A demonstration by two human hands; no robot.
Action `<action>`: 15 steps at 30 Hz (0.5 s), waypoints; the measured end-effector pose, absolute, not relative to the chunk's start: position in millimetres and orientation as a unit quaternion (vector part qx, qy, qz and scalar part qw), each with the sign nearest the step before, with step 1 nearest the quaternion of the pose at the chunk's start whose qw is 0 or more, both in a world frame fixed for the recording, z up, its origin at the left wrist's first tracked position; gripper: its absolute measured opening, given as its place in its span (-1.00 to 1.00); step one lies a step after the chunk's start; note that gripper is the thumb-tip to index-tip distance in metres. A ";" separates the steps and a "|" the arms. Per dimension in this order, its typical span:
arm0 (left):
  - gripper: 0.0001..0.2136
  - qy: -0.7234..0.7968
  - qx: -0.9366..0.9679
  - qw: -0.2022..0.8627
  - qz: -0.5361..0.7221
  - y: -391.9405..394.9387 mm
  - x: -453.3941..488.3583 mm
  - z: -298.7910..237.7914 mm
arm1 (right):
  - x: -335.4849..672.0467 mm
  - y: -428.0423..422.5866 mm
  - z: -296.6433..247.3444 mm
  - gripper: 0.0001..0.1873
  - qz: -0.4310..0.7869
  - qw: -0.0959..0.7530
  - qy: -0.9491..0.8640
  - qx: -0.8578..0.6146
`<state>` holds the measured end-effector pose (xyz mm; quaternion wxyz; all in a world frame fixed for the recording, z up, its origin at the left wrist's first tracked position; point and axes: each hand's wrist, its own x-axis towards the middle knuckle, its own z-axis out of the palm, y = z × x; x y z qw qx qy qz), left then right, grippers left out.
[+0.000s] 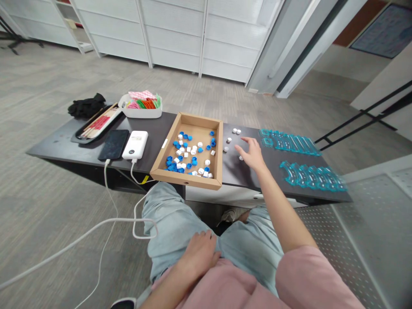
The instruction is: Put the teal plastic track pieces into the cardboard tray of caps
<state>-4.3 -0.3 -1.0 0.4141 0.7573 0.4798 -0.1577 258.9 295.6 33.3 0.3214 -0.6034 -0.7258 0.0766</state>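
My right hand (252, 155) hovers over the dark table, thumb and fingers apart, with nothing visible between them. Just under its thumb side sits a white piece (241, 158), partly hidden. Several more small white hexagonal pieces lie to its left and beyond, among them one white piece (228, 140). Left of these stands a shallow cardboard tray (219, 150) holding blue caps (175, 166) and white pieces (207, 162), mixed loosely. My left hand (202, 249) rests on my lap, its fingers lying over the jeans, and holds nothing I can see.
Rows of clear teal plastic parts (313, 177) lie on the table's right side. To the left are a phone (113, 145), a white power bank (135, 145) with cables, a black tray (99, 123), a white bin (141, 112) of colourful strips and a black cloth item (86, 106).
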 end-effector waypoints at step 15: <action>-0.38 0.483 0.754 0.409 -0.174 1.5 -5.0 -3.2 | 205.0 342.9 12.3 -0.44 0.078 0.158 -0.771 -0.612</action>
